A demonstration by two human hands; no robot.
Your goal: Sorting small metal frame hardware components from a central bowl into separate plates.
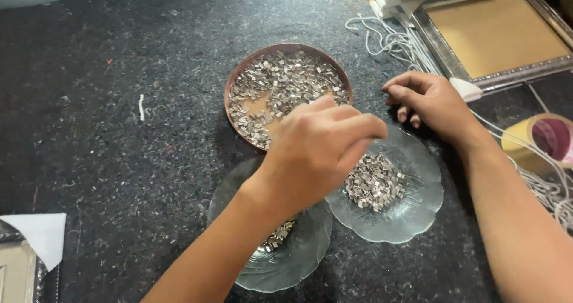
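- Clips, small and silvery, fill a round brown bowl at the middle of the dark desk.
- More of these clips lie in a heap in a clear glass dish just right of and below the bowl.
- A second glass dish, touching the first on its left, holds a smaller heap, partly hidden under the left forearm.
- The left hand hovers over the near rim of the bowl and the glass dishes, fingers drawn together at the tips; whether it pinches a clip cannot be told.
- The right hand rests on the desk beside the bowl's right edge, fingers curled under loosely; nothing shows in its grip.
- White cords trail behind the right hand, next to a silver-edged frame.
- A tape roll sits at the far right.
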